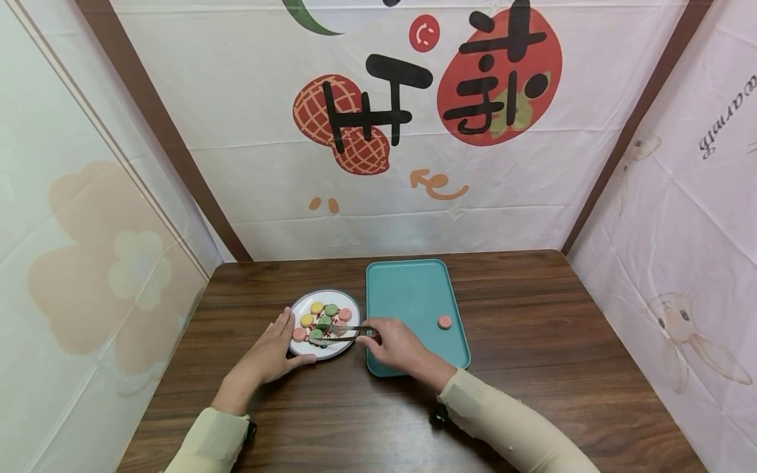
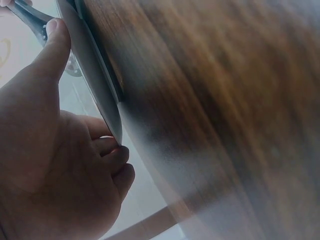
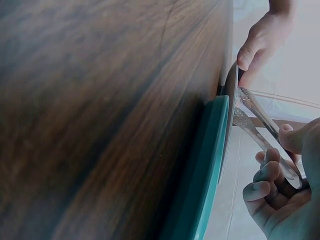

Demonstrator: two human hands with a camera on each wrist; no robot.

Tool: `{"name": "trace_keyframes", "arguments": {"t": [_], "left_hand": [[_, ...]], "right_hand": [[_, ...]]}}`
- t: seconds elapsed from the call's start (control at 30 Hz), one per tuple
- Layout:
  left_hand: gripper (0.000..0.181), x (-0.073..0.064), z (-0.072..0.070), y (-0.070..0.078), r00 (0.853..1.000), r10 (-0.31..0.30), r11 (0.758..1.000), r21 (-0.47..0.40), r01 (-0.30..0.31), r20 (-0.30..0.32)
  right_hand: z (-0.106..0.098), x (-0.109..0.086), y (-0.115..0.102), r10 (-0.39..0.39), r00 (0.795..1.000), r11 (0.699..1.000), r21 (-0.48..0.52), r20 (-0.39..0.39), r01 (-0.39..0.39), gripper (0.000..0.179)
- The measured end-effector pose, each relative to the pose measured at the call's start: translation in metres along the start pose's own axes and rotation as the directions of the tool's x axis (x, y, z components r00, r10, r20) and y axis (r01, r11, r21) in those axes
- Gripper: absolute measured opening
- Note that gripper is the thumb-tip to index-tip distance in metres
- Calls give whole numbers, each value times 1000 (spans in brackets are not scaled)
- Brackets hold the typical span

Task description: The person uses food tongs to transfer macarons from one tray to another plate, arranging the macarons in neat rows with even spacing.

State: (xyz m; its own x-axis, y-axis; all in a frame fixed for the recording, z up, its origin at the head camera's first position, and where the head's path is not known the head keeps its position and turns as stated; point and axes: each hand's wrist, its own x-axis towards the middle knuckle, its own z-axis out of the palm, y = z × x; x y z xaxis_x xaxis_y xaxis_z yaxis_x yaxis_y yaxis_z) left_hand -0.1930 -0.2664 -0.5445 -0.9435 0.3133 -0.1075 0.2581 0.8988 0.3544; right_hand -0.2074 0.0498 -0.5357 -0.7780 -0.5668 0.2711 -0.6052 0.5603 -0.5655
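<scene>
A white plate [image 1: 305, 305] with a dark rim line holds several macarons in yellow, green and pink. My left hand [image 1: 267, 348] grips the plate's near-left edge; its thumb [image 2: 59, 45] lies over the rim and the other fingers bend at the edge. With my right hand [image 1: 397, 345] I hold metal tongs [image 3: 260, 114], their arms spread apart. The tongs' tips reach over the plate among the green macarons [image 1: 316, 334]; whether they touch one cannot be told. Pink macarons [image 1: 345, 315] lie near the tongs, and a yellow macaron [image 1: 317, 307] sits farther back.
A teal tray [image 1: 408, 289] stands right of the plate, partly beneath my right hand. One pink macaron [image 1: 445, 322] lies on its right side. Both are on a brown wooden table [image 1: 520, 328], with printed cloth walls [image 1: 497, 230] behind and at both sides.
</scene>
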Motion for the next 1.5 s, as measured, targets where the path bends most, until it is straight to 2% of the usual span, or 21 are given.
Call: {"name": "trace_keyframes", "arguments": {"t": [0.37, 0.67, 0.97, 1.2, 1.5], "left_hand": [[122, 1, 0, 1, 1000, -2, 1000, 0, 2, 5], [120, 0, -2, 4, 1000, 3, 1000, 0, -3, -2], [121, -1, -3, 4, 1000, 4, 1000, -5, -4, 5], [121, -1, -4, 4, 1000, -1, 1000, -11, 1, 9], [121, -2, -4, 5, 1000, 2, 1000, -14, -2, 4]], "right_hand": [[1, 0, 1, 25, 1000, 1000, 9, 3, -25, 27], [-3, -3, 2, 8, 999, 999, 53, -40, -6, 28], [-11, -12, 5, 7, 997, 996, 94, -78, 1, 25], [-22, -20, 4, 48, 996, 993, 113, -81, -39, 35], [-33, -29, 6, 46, 991, 991, 128, -123, -30, 38]]}}
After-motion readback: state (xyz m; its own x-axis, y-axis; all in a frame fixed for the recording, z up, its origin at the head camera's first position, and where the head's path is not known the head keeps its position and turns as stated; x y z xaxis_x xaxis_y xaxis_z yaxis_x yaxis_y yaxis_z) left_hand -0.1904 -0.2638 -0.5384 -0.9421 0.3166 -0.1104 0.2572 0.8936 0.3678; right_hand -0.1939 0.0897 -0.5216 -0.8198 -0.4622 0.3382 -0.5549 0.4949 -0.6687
